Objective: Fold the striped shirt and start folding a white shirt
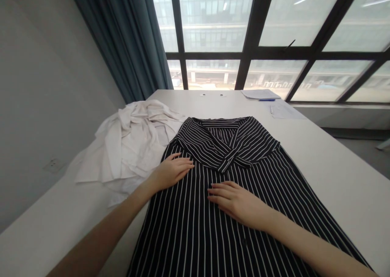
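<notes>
A black dress with white stripes (pixel 198 224) lies spread on the white table, its wide collar with a crossed tie at the far end. My left hand (pixel 173 171) rests flat on the dress's left side, just below the collar, fingers stretched out. Lower and nearer the middle, my right hand (pixel 233 199) lies on the striped cloth with its fingers extended to the left. Neither hand grips the fabric. The dress's near end runs out of view at the bottom.
Crumpled white cloth (pixel 128 142) lies left of the dress, beside the wall. Papers (pixel 260 94) and a blue pen (pixel 267 100) are at the far right of the table (pixel 341 171). Behind stand a blue curtain (pixel 131 37) and large windows (pixel 213 20).
</notes>
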Tool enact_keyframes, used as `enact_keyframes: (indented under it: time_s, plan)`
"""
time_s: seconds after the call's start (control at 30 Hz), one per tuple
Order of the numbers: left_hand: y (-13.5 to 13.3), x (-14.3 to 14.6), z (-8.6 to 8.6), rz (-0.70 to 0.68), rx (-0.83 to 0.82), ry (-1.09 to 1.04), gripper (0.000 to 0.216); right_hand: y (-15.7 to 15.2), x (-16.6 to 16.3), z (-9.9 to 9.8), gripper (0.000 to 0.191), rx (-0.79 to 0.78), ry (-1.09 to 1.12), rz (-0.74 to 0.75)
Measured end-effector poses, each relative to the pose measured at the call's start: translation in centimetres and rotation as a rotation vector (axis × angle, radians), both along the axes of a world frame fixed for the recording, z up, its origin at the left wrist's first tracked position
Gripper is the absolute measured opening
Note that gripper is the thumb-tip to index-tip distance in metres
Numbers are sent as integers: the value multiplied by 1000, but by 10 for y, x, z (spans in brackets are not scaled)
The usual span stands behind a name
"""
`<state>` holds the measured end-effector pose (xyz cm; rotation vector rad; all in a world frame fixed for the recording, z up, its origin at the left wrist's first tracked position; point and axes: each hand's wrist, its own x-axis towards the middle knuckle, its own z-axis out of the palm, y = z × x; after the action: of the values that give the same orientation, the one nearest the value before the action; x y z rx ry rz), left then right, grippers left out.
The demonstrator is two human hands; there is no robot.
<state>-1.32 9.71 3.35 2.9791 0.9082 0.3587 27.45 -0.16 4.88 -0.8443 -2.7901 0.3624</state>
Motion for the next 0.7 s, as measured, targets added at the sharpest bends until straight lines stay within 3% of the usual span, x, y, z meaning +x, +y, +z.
enact_keyframes:
  time_s: [0.2, 0.33, 0.53, 0.6, 0.7]
  plan:
    - [16, -12, -14, 65, -38, -19, 33, 28, -30, -17, 49, -60, -17, -18]
    - [10, -15, -21, 65, -39, -29, 37, 10, -30, -24, 50, -139, -19, 135]
    - [11, -15, -21, 69, -57, -25, 37, -36, -24, -12, 48, -223, 4, 351]
    - [12, -15, -21, 76, -67, -41, 36, -35, -28, -10, 46, -198, -6, 367]
    - [12, -16, -22, 79, -87, -57, 35, -18, -41, -12, 46, -123, 5, 278]
